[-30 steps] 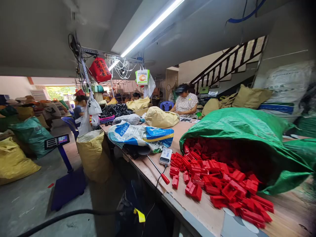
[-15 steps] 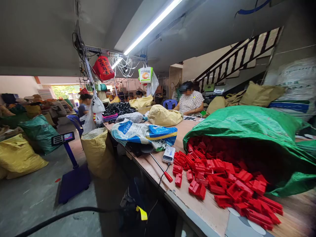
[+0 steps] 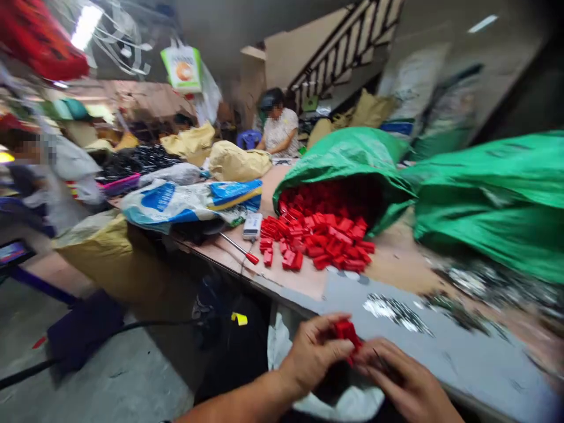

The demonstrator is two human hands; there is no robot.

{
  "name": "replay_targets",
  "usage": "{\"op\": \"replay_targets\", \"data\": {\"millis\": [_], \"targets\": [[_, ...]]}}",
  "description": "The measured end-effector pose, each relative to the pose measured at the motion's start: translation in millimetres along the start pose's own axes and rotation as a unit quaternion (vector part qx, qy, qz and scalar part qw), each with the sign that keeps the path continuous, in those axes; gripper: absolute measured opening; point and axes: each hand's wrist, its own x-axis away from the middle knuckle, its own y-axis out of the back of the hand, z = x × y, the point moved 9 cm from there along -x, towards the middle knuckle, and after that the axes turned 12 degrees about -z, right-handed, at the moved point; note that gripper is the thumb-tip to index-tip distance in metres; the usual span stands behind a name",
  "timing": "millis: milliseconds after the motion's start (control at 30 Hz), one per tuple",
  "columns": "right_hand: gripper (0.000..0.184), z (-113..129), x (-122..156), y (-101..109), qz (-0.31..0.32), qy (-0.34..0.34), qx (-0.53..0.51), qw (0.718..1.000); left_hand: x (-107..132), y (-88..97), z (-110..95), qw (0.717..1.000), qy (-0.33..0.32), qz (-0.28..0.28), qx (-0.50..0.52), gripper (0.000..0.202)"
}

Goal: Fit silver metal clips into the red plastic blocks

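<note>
Newly visible left hand (image 3: pixel 308 355), right hand (image 3: pixel 394 373), red piece (image 3: pixel 346 333) near table edge (image 3: pixel 284 295)

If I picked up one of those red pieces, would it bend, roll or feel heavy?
The red pieces are probably stiff: their angular shapes hold even piled together. Their flat sides suggest one would slide or tip rather than roll. One is likely light, since it looks small enough for the left hand to pinch.

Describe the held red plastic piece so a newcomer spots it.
Find the open green plastic sack on the pale-brown worktable, spilling red plastic parts. Nearer the camera, the bare left hand pinches one blocky red plastic piece. Unlike the spilled parts, it alone is hand-held.
</note>
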Motion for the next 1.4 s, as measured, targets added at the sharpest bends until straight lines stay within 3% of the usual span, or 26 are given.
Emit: {"op": "replay_targets", "data": {"millis": [200,600,1033,1200,1400], "targets": [[0.02,21,1,2,-0.032,-0.058,-0.066,0.996,4,5.9,-1,0.999,-0.001,0.02,-0.028,0.049],[0.021,10,5,-10,-0.02,-0.143,-0.167,0.975,6,10.6,-7,0.999,-0.013,0.017,-0.041,0.045],[0.031,14,0,-3,-0.043,-0.119,-0.112,0.986,7,7.4,-11,0.995,-0.04,0.012,-0.09,0.047],[0.043,1,0,-5,-0.031,-0.165,-0.158,0.973,8,-0.7,-21,0.984,-0.11,0.02,-0.136,0.04],[0.059,-37,-5,-11,-0.033,-0.194,-0.171,0.965,6,-11.0,-27,0.972,-0.182,0.003,-0.146,0.037]]}}
